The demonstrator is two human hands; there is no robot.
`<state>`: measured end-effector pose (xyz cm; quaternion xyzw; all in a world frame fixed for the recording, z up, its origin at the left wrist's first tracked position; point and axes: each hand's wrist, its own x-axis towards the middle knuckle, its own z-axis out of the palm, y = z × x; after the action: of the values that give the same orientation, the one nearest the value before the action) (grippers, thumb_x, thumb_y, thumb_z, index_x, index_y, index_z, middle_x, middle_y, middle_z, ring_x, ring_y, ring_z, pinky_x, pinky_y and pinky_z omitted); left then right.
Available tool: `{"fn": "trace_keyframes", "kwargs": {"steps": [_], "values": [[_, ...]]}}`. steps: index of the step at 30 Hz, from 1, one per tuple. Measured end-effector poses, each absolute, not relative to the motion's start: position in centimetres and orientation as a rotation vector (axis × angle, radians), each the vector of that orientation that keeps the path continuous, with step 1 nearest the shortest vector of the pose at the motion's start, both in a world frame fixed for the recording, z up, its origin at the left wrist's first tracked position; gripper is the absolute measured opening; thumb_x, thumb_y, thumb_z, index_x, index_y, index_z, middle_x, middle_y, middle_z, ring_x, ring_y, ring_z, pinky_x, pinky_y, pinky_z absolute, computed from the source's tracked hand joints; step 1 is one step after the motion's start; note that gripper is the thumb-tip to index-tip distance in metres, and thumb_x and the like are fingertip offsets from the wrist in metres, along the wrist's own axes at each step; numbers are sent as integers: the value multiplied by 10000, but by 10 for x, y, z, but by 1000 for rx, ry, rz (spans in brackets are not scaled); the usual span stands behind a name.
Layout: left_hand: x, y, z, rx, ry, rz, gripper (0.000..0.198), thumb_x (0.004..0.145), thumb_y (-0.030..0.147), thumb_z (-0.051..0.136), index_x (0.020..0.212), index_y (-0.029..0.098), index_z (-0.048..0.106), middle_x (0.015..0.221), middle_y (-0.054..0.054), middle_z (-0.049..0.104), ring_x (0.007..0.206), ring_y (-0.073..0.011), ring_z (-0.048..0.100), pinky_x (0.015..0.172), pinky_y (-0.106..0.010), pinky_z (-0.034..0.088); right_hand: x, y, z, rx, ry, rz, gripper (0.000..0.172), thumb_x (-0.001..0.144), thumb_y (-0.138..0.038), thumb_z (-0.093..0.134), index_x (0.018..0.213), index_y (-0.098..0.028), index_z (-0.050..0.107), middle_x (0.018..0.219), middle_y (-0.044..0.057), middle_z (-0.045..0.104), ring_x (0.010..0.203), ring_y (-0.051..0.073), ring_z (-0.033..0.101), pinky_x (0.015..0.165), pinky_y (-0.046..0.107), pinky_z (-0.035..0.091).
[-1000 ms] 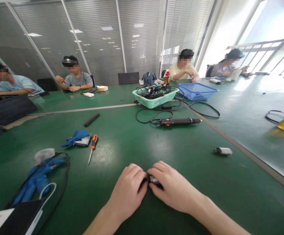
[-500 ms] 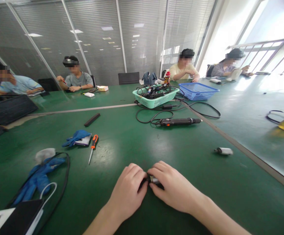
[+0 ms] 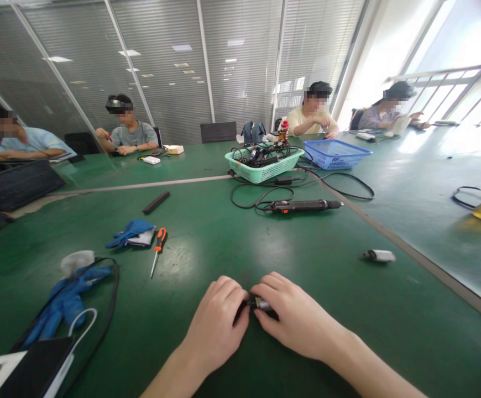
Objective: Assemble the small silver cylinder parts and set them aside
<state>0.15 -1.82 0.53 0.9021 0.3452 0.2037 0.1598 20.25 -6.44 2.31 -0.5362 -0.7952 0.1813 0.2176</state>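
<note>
My left hand (image 3: 220, 316) is closed, thumb and fingers pinching a small dark part (image 3: 244, 307), mostly hidden by the fingers. Close against it, my right hand (image 3: 292, 314) grips a small silver cylindrical part (image 3: 261, 303) whose near end shows between thumb and forefinger. The two parts meet in the gap between my hands, low over the green table (image 3: 323, 265); whether they are joined, I cannot tell. Off to the right lies a similar silver cylindrical part (image 3: 380, 256) with a dark tip.
An orange-handled screwdriver (image 3: 160, 243) lies left, near blue gloves (image 3: 64, 307) and a dark bar (image 3: 156, 203). Beyond my hands are a corded electric screwdriver (image 3: 302, 207), a green basket (image 3: 261, 174) of cables and a blue basket (image 3: 335, 156). Several people sit around the table.
Both hands keep their grip almost in place, with only a very slight shift of the fingers. On the table, nothing has visibly moved.
</note>
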Motion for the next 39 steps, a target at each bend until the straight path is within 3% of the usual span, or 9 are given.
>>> {"fn": "trace_keyframes", "kwargs": {"steps": [21,39], "values": [[1,-18,7,2581,986,553,103,948,102,594,918,201,586,964,-46,602,972,-253,535,855,-401,479,205,-64,23,-1474,-2206,487,153,909,-124,615,1035,-200,657,983,42,630,965,227,569,852,360,464],[2,-19,6,2584,979,554,108,947,97,602,920,201,594,970,-42,609,977,-245,540,857,-392,486,207,-64,26,-1464,-2229,524,233,867,-101,609,1068,-206,664,1002,50,630,996,235,570,890,365,474]]}}
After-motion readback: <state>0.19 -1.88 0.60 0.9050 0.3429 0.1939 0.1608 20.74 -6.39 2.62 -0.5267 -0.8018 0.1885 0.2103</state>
